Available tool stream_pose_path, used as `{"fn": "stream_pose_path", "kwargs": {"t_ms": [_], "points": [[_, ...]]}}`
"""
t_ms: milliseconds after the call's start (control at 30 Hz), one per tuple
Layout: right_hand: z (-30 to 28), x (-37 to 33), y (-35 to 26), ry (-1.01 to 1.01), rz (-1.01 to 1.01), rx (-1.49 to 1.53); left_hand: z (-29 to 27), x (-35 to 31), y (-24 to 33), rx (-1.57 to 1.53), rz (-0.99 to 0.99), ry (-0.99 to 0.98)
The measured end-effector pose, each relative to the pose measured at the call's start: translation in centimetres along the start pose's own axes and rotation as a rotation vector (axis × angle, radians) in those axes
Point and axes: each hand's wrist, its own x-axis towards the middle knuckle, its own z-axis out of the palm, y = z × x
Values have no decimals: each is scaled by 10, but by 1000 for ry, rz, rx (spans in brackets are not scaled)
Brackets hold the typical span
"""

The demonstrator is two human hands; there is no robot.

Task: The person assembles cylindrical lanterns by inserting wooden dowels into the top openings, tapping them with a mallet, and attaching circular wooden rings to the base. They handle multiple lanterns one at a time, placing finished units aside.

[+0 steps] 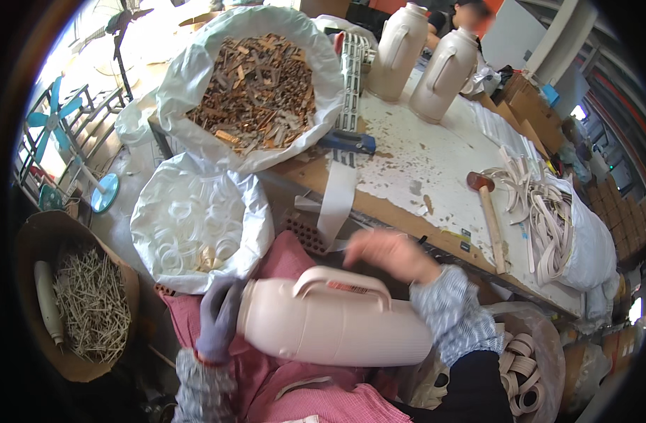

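Cream plastic jug [335,321], ribbed and handled, lies sideways across the lap, so its neck faces the gloved left hand [217,317], whose fingers are clenched around that end. Bare right hand [390,254] hovers blurred above the handle, fingers loose, grasping nothing. Beyond, white rings fill one bag [196,229], brown metal clips another [256,88]; a mallet [488,211] rests on the chipped counter [421,162].

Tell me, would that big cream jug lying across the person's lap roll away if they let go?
Probably it would try to: the jug has a round ribbed body and lies on its side. The handle on top might stop a full roll. It looks like hollow plastic, so likely light for its size. The gloved left hand steadies its neck end.
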Motion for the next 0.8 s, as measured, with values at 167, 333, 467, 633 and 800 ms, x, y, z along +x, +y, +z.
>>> {"fn": "stream_pose_path", "kwargs": {"t_ms": [167,333,467,633,800], "points": [[-291,-144,104,1098,327,-1641,80,128,11,107,237,-290],[-284,-139,115,1108,719,-1274,111,208,-17,711,217,-542],[-184,-40,12,640,251,-715,102,213,-15,910,179,-513],[-118,-12,4,301,273,-1047,111,219,-24,857,204,-551],[-114,-11,-49,228,373,-931,103,218,-35,859,250,-519]]}}
